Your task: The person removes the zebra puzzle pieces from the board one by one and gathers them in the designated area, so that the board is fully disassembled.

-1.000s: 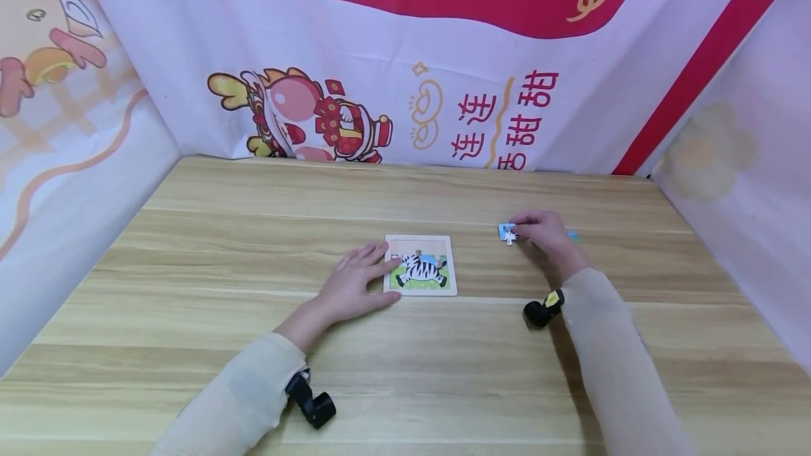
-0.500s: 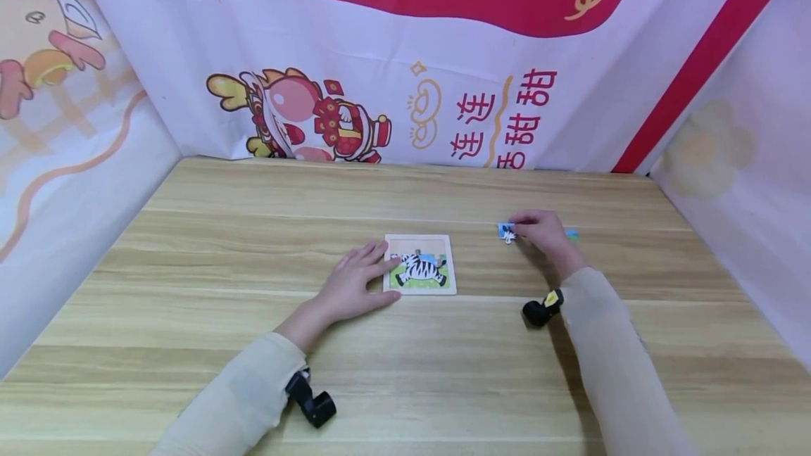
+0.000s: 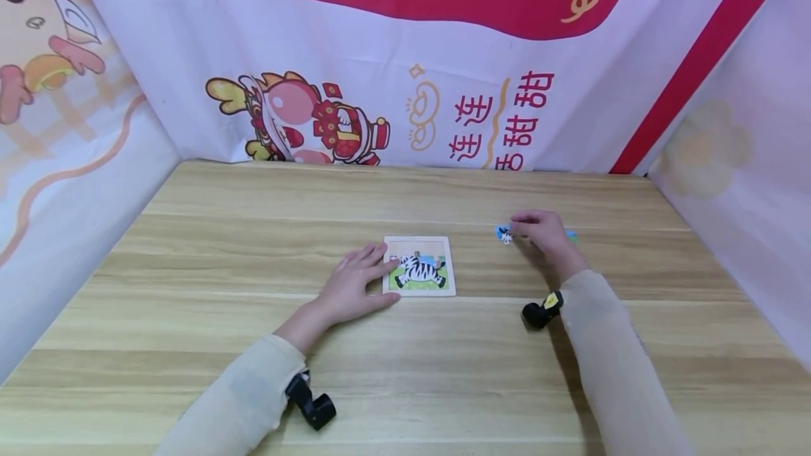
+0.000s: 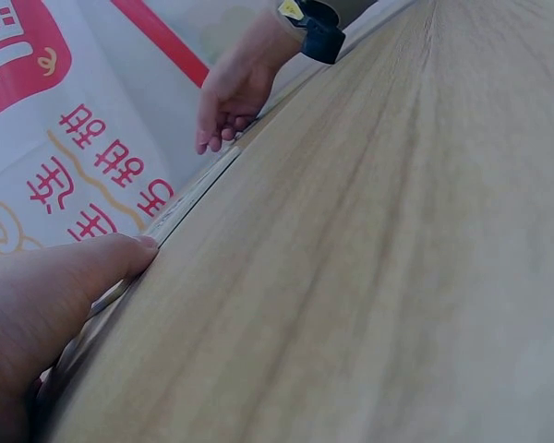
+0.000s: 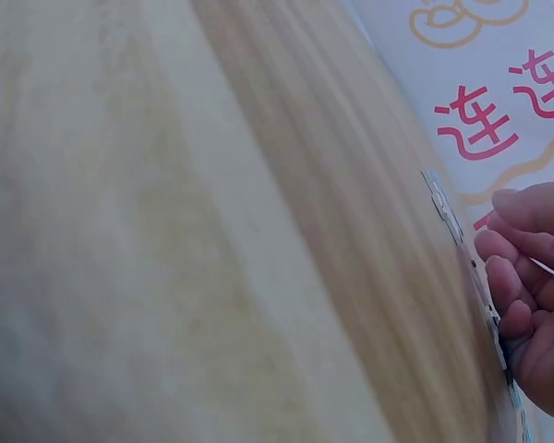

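Note:
The square wooden puzzle tray lies mid-table, with a striped zebra body and green ground filling its lower part. Its upper part shows bare wood. My left hand is spread at the tray's left side, index fingertip over the picture and thumb at the lower left corner. To the right, my right hand pinches at the edge of a blue puzzle piece with the zebra's head, held low at the table. In the right wrist view, the fingers are curled above a row of thin puzzle pieces.
Another blue-green puzzle piece shows just beyond my right hand. The wood-grain table meets a printed cloth at the back, with cloth also on both sides. Small black cameras are strapped to both wrists.
The zebra-head piece has turned slightly under my right fingertips. My right hand stays in nearly the same place. The left hand and the tray keep their positions.

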A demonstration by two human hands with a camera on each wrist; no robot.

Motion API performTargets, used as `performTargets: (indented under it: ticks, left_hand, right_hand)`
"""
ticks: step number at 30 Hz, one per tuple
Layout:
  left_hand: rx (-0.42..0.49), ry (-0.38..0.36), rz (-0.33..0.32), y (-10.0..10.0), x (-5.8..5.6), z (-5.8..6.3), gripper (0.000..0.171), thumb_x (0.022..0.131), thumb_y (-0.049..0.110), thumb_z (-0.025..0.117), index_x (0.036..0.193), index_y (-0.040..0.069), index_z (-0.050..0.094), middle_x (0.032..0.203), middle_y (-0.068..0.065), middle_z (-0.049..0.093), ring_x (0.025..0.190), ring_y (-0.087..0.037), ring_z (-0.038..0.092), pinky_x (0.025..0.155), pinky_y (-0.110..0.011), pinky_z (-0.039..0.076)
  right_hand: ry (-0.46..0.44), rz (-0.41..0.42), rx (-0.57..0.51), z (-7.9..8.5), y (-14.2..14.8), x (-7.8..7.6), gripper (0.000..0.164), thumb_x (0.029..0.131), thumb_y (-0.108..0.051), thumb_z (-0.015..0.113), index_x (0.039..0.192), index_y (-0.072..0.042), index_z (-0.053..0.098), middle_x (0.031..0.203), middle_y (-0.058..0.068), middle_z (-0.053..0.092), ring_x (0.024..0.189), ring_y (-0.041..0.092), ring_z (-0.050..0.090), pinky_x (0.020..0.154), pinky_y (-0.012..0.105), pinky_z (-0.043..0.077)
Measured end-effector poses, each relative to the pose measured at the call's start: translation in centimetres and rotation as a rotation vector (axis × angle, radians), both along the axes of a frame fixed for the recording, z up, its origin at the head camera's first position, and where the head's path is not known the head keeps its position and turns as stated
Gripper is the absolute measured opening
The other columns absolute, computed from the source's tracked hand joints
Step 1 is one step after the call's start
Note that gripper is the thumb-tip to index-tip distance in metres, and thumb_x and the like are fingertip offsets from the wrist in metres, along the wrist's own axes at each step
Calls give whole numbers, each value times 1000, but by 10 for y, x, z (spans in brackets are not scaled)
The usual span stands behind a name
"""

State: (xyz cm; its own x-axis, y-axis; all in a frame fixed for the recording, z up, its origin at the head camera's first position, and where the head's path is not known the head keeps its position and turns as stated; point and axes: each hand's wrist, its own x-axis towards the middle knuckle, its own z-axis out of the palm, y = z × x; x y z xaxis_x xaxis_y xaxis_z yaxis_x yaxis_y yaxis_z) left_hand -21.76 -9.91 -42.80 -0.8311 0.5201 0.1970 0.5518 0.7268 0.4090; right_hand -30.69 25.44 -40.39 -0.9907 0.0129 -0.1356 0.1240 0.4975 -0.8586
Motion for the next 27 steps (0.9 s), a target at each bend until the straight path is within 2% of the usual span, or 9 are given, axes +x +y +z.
performTargets:
  ticks: [8, 15, 18, 21, 24, 27]
  left_hand:
    - [-9, -8, 0, -1, 1, 0, 60, 78, 52, 52, 128, 19, 43, 139, -8, 22, 127, -26, 14, 100, -44, 8]
    - [2, -7, -3, 0, 1, 1, 61, 78, 52, 52, 128, 18, 44, 139, -8, 23, 127, -27, 15, 100, -44, 9]
    - [11, -2, -8, 0, 1, 1, 61, 77, 52, 53, 127, 18, 44, 138, -9, 24, 127, -27, 15, 100, -45, 9]
    - [23, -13, -6, 0, 0, 0, 61, 77, 51, 54, 128, 19, 43, 138, -9, 24, 127, -27, 15, 100, -44, 9]
    - [32, -32, -2, 0, 1, 1, 61, 77, 50, 55, 128, 19, 43, 138, -9, 24, 127, -26, 15, 100, -43, 9]
    - [40, -51, 1, 0, 1, 2, 61, 77, 49, 56, 128, 19, 43, 139, -9, 23, 127, -26, 14, 100, -43, 8]
  right_hand:
    - [-9, -90, -128, -2, 1, 0, 37, 81, -19, 60, 113, -2, 52, 104, 13, 52, 91, 25, 46, 78, 34, 37]
    - [4, -161, -348, 6, 6, 2, 33, 77, -18, 65, 106, -5, 56, 92, 2, 53, 83, 17, 46, 81, 34, 36]
    - [17, -135, -337, 15, 1, 10, 35, 78, -20, 65, 107, -5, 56, 94, 3, 53, 83, 16, 48, 83, 37, 37]
    - [53, -84, -261, 23, -9, 19, 40, 78, -26, 64, 110, -4, 55, 96, 3, 54, 84, 16, 49, 84, 39, 37]
    - [92, -14, -277, 28, -21, 28, 40, 78, -25, 64, 108, -1, 56, 92, 2, 57, 83, 17, 51, 84, 43, 37]
    - [98, 57, -347, 32, -32, 37, 34, 80, -19, 62, 106, 2, 56, 90, 3, 57, 82, 17, 50, 84, 44, 36]
